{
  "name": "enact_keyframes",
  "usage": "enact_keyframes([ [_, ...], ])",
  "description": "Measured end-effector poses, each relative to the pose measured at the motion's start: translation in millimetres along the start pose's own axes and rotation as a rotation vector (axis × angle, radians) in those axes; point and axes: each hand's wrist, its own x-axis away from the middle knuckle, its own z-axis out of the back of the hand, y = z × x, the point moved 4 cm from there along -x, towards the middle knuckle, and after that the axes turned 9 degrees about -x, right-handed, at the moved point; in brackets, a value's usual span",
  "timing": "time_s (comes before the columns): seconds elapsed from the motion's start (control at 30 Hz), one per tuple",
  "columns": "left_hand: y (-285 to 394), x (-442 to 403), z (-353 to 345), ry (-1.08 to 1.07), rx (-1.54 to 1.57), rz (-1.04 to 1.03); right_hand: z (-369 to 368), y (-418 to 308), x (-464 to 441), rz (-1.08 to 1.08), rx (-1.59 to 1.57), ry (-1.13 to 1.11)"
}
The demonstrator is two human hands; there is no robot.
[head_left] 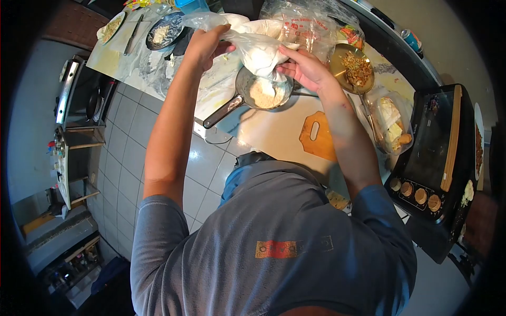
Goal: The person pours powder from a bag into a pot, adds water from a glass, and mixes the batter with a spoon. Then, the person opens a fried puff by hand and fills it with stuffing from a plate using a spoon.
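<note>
One bare left hand (208, 48) pinching a clear plastic bag of white powder (258, 57), top centre, bare right hand (307, 68) gripping its side; it's over a round dark-grey metal pan (243, 81), so a slipped thumb or sudden tilt could dump powder past the rim; red print on the crinkled clear plastic wrapper (311, 32), upper right of centre, and the grey shirt's (269, 210) lettering: can't read either tbh

Square grey tiles with dark joints cover the floor (121, 129), one patch near the tabletop (108, 59) glossy with reflected light. The tabletop has a pale, marbled surface. A black toaster oven (427, 142) stands at the right edge of the view. Along the left are a dark unit with a shiny metal edge (67, 92) and a wooden-railed stand (63, 174).
</note>
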Motion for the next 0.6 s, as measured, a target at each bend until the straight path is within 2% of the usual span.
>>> enact_keyframes([
  [0.2,-7.2,-9.5,34.9,-0.024,0.118,0.016,-26.8,-16.9,-44.6,-0.078,0.099,-0.001],
  [0.33,-23.3,-21.0,59.0,0.07,0.103,0.056,-46.4,-15.7,-84.8,-0.186,0.194,0.015],
  [0.47,-63.8,-43.0,80.3,0.145,0.152,0.124,-51.3,2.4,-130.3,-0.335,0.353,0.041],
  [0.53,-70.7,-39.1,81.0,0.127,0.172,0.17,-53.8,11.2,-151.3,-0.501,0.505,0.084],
  [0.6,-90.0,-46.0,85.0,0.093,0.141,0.209,-53.0,16.6,-166.1,-0.507,0.576,0.171],
])
